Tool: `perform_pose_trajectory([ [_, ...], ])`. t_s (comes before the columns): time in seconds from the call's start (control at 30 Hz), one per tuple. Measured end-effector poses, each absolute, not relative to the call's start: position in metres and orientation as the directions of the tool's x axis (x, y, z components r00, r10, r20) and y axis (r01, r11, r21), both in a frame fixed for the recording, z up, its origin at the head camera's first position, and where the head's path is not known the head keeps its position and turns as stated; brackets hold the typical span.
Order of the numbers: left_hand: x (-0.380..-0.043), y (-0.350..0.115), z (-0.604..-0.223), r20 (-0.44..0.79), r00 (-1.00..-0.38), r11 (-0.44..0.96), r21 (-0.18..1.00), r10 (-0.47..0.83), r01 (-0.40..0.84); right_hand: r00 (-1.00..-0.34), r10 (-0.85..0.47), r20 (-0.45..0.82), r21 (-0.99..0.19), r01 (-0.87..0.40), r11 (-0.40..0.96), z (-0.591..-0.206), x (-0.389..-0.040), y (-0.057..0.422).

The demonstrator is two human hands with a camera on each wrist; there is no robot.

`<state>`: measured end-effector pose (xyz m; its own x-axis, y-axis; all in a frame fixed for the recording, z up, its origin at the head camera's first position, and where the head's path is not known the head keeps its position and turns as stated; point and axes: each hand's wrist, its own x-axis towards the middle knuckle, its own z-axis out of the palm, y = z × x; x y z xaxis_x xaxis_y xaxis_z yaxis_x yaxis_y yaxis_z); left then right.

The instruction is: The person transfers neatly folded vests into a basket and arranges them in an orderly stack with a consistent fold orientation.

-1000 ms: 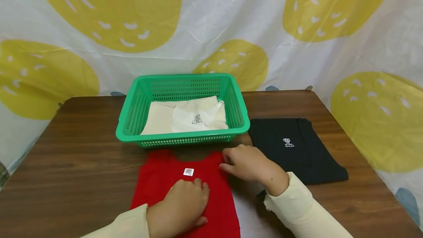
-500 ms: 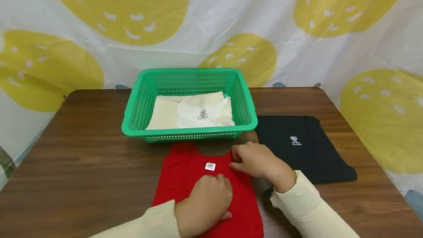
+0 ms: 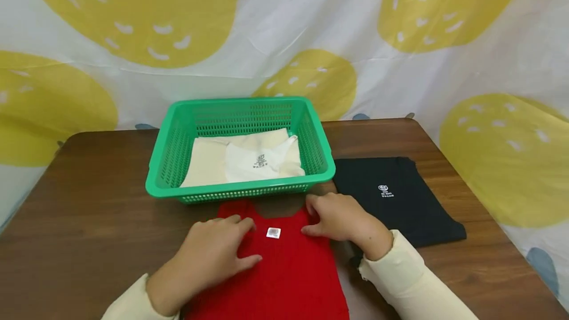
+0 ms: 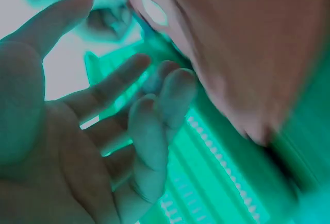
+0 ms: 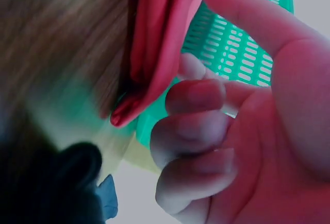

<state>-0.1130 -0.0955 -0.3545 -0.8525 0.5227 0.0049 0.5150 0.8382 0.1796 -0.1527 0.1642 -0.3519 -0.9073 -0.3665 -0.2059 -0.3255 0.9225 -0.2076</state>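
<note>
A red shirt (image 3: 284, 270) lies flat in front of me, a small white label (image 3: 273, 232) below its neckline. My right hand (image 3: 340, 219) pinches the shirt's right shoulder edge between thumb and index finger. Folded layers of the red cloth (image 5: 160, 33) show at those fingertips in the right wrist view, the other fingers curled beneath. Over the shirt's upper left side is my left hand (image 3: 206, 256), thumb and fingers spread apart. From the left wrist, its palm (image 4: 67, 157) shows with nothing gripped, fingertips close to the cloth. The hand covers part of the shirt's left edge.
A green plastic basket (image 3: 240, 188) stands just behind the shirt, holding folded cream and white cloth (image 3: 249, 159) with a dark print. To the right lies a folded black garment (image 3: 395, 206) with a white logo. A patterned curtain (image 3: 275, 28) hangs behind the brown table (image 3: 89, 221).
My left hand has gone from the middle of the red shirt to its upper left side, its fingers spreading. The right hand stays at the right shoulder edge. The head view has shifted slightly.
</note>
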Motion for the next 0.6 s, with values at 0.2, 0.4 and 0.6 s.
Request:
perform_pose_trajectory([
  [0.2, -0.131, -0.125, -0.365, 0.013, -0.897, 0.882, 0.18, 0.442, 0.437, -0.928, -0.316, -0.197, -0.189, -0.281, 0.941, -0.352, -0.155, 0.167],
  [0.4, -0.14, -0.138, -0.376, 0.042, -0.907, 0.892, 0.166, 0.419, 0.42, -0.931, -0.305, -0.199, -0.188, -0.269, 0.945, -0.355, -0.153, 0.171],
  [0.6, -0.149, -0.147, -0.383, 0.019, -0.923, 0.91, 0.159, 0.384, 0.382, -0.932, -0.301, -0.203, -0.196, -0.263, 0.945, -0.357, -0.156, 0.174],
])
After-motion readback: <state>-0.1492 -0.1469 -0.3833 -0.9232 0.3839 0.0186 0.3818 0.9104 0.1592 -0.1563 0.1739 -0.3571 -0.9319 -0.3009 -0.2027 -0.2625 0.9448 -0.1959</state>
